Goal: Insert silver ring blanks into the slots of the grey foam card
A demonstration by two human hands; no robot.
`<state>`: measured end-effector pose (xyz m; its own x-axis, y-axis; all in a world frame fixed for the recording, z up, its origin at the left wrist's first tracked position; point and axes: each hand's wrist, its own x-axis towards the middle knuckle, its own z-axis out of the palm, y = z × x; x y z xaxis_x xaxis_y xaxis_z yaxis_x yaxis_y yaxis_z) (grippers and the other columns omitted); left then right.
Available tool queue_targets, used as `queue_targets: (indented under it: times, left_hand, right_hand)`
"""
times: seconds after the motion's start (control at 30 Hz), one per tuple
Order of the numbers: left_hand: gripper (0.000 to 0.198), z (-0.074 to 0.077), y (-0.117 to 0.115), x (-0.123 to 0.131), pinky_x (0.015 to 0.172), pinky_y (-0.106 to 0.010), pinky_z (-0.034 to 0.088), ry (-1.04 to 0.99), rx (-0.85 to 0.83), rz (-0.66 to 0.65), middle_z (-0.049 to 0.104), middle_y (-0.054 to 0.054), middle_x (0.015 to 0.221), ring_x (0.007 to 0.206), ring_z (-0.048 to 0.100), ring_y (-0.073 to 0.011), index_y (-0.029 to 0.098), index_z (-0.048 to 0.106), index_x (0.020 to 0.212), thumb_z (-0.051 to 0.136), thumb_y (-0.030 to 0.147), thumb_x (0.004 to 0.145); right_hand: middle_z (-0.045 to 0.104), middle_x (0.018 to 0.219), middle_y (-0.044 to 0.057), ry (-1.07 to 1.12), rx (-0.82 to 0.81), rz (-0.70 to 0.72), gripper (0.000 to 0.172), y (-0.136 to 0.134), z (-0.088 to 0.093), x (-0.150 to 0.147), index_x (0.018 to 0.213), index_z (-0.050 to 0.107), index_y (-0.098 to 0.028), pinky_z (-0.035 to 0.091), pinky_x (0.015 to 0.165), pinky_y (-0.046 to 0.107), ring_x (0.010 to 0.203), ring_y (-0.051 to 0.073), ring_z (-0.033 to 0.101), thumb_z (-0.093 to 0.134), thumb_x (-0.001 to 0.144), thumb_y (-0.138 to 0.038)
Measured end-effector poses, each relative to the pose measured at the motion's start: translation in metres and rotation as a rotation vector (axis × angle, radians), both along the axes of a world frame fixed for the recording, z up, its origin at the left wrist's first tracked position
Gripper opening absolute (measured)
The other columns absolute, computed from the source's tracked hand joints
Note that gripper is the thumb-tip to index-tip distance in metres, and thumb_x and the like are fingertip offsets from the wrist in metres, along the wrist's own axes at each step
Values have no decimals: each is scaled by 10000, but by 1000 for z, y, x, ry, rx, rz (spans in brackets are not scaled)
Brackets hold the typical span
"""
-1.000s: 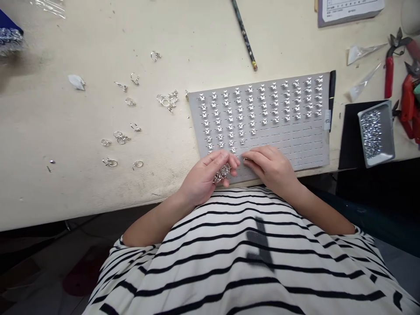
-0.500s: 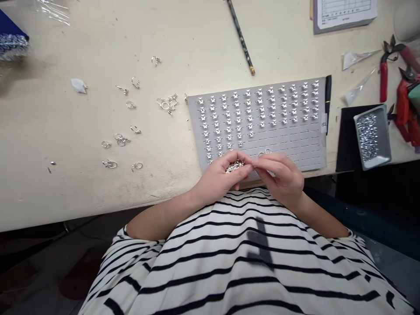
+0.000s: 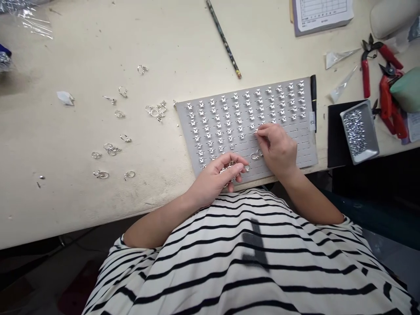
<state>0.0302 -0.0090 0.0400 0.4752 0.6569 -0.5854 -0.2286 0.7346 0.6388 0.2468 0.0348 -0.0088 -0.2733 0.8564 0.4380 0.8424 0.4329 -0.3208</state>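
Silver wire rings [image 3: 112,151] lie scattered across the cream worktable [image 3: 65,144], left of a grey slotted card [image 3: 305,151]. More silver rings [image 3: 229,168] sit bunched in the left hand [image 3: 212,180], its fingers curled closed so the cluster stays together above the card's lower edge. Silver star-shaped pieces [image 3: 229,113] fill the card's upper rows, each slot keeping one apart from its neighbours; two rings [image 3: 256,155] rest just below them. The right hand [image 3: 278,148] pinches thumb and forefinger together on a tiny silver piece [image 3: 255,131], too small to identify. Further right, a shallow metal tray of clear crystals [image 3: 365,157] and red-handled pliers [image 3: 365,74] sit within reach.
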Motion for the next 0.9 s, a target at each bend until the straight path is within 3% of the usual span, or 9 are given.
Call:
queue_targets:
  times: [0.2,0.37,0.53,0.73,0.9]
  left_hand:
    - [237,1,3,0,520,-168,447,-18,-30,-4,638,-34,998,776,591,-104,204,688,1028,701,419,931]
    - [211,0,3,-1,514,-159,455,-56,-39,-4,624,-31,990,778,584,-100,202,681,1043,678,394,955]
    - [190,-2,5,-2,513,-150,459,-64,-36,-14,620,-34,986,789,577,-101,197,679,1045,649,372,978]
    - [183,-1,6,-1,511,-144,459,-70,-48,-15,616,-36,985,787,576,-99,192,674,1045,636,361,987]
    - [178,-2,4,0,506,-146,459,-74,-33,-12,609,-35,973,780,573,-99,188,678,1041,639,352,983]
  right_hand:
    - [765,997,27,-127,-41,16,104,1,6,-2,926,644,-231,495,673,308,857,172,680,592,1002,-182]
    - [772,1064,26,-68,-113,67,138,-4,18,4,1040,712,-239,559,758,294,942,175,713,604,996,-165]
    - [765,1119,44,51,-224,-3,221,-17,31,17,1166,729,-266,596,892,333,1032,192,726,575,1018,-208]
    - [727,1106,74,21,-411,134,229,-32,39,32,1158,704,-241,590,891,368,1034,225,694,714,943,-319]
    - [698,1056,71,1,-486,154,104,-26,36,35,1046,710,-230,567,836,351,990,214,671,636,987,-272]
